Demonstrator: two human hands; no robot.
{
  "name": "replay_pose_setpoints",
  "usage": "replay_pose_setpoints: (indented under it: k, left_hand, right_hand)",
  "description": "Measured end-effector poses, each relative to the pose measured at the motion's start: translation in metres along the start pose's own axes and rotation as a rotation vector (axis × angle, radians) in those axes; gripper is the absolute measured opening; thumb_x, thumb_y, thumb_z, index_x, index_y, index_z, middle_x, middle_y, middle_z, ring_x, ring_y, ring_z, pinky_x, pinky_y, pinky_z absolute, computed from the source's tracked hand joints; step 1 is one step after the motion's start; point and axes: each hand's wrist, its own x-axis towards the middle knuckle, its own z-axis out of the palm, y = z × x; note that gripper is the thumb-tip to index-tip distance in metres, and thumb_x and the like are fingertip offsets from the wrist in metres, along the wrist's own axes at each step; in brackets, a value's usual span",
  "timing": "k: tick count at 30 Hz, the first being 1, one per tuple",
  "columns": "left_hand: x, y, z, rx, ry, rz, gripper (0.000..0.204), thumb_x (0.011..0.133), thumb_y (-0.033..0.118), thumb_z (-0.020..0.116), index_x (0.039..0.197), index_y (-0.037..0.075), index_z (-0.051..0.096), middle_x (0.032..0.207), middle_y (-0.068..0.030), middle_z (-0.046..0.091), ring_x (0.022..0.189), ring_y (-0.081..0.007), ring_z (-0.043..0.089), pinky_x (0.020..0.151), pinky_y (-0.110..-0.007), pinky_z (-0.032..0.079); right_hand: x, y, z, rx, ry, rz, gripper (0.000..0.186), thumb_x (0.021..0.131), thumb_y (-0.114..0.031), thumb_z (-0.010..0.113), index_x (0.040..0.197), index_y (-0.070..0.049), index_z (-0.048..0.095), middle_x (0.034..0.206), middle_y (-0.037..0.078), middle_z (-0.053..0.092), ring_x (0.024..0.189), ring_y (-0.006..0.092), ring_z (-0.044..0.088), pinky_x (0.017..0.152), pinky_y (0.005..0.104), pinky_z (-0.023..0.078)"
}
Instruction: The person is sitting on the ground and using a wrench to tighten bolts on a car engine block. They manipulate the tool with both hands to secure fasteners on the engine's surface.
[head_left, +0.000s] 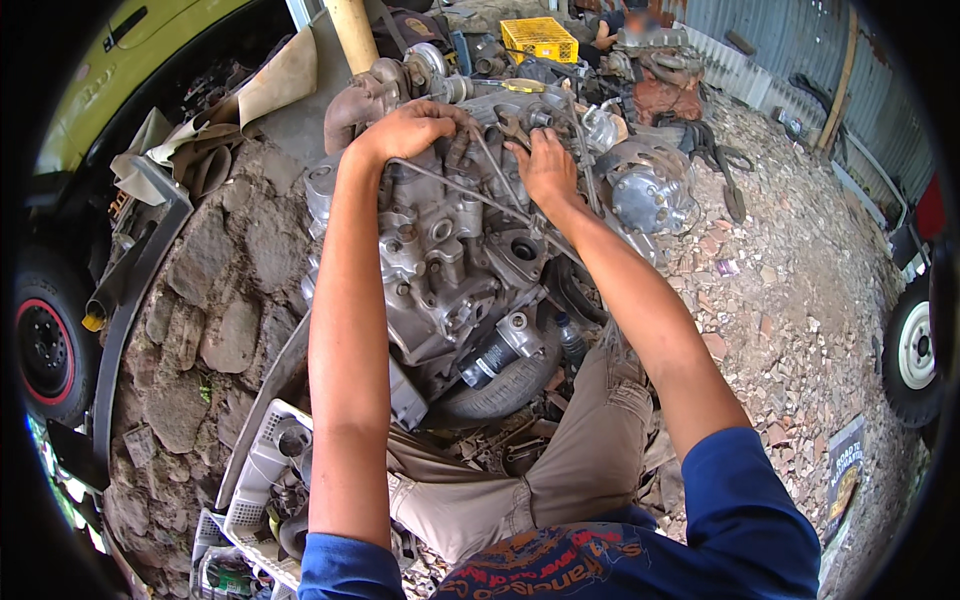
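A large grey metal engine (430,240) lies in front of me, with thin metal pipes running across its top. My left hand (415,130) rests at its far edge with the fingers curled down among the parts; their tips are hidden, and what they grip I cannot make out. Close by on the right, my right hand (547,168) is bent over the engine, thumb and fingers closed on a dull, worn spanner (514,127). An oil filter (488,362) sticks out of the engine's near side.
Under the engine's near side lies a tyre (515,392). A round metal housing (645,200) sits to its right, near gravel (775,320). Left are a stone wall (230,330) and a white crate (262,480) of parts. Behind are a yellow crate (540,40) and another person.
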Motion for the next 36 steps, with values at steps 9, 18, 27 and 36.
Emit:
replay_pose_setpoints:
  k: [9, 18, 27, 36]
  left_hand:
    - [-0.002, 0.01, 0.0, -0.032, -0.047, -0.073, 0.035, 0.085, 0.014, 0.05, 0.111, -0.001, 0.067, 0.111, -0.0085, 0.068, 0.106, -0.0175, 0.058, 0.098, -0.028, 0.041]
    - [0.002, 0.003, 0.003, -0.055, -0.012, 0.012, 0.036, 0.082, 0.015, 0.051, 0.109, 0.002, 0.07, 0.099, -0.0079, 0.071, 0.094, -0.0169, 0.061, 0.089, -0.029, 0.046]
    - [0.002, -0.003, 0.002, -0.013, 0.015, 0.02, 0.036, 0.082, 0.018, 0.052, 0.11, 0.005, 0.071, 0.101, -0.0079, 0.071, 0.095, -0.0179, 0.061, 0.091, -0.029, 0.046]
    - [-0.001, 0.003, 0.0, 0.029, 0.01, -0.048, 0.036, 0.084, 0.019, 0.051, 0.11, 0.005, 0.07, 0.103, -0.0073, 0.071, 0.096, -0.0174, 0.06, 0.092, -0.028, 0.045]
  right_hand:
    - [0.003, 0.002, -0.001, 0.091, 0.025, 0.091, 0.053, 0.08, -0.044, 0.074, 0.099, 0.003, 0.058, 0.106, 0.024, 0.062, 0.1, 0.0429, 0.061, 0.084, 0.0496, 0.05]
    - [0.011, 0.013, 0.007, 0.28, 0.169, 0.109, 0.061, 0.073, -0.049, 0.08, 0.099, 0.004, 0.063, 0.097, 0.023, 0.068, 0.095, 0.037, 0.066, 0.083, 0.0426, 0.05]
    - [0.019, -0.001, 0.001, 0.549, 0.244, 0.056, 0.045, 0.083, -0.039, 0.072, 0.097, 0.003, 0.066, 0.091, 0.022, 0.07, 0.089, 0.0395, 0.066, 0.081, 0.0428, 0.05]
    - [0.033, -0.006, 0.003, 0.658, 0.339, 0.04, 0.042, 0.088, -0.039, 0.068, 0.085, 0.002, 0.068, 0.07, 0.019, 0.065, 0.065, 0.0326, 0.062, 0.067, 0.0412, 0.048]
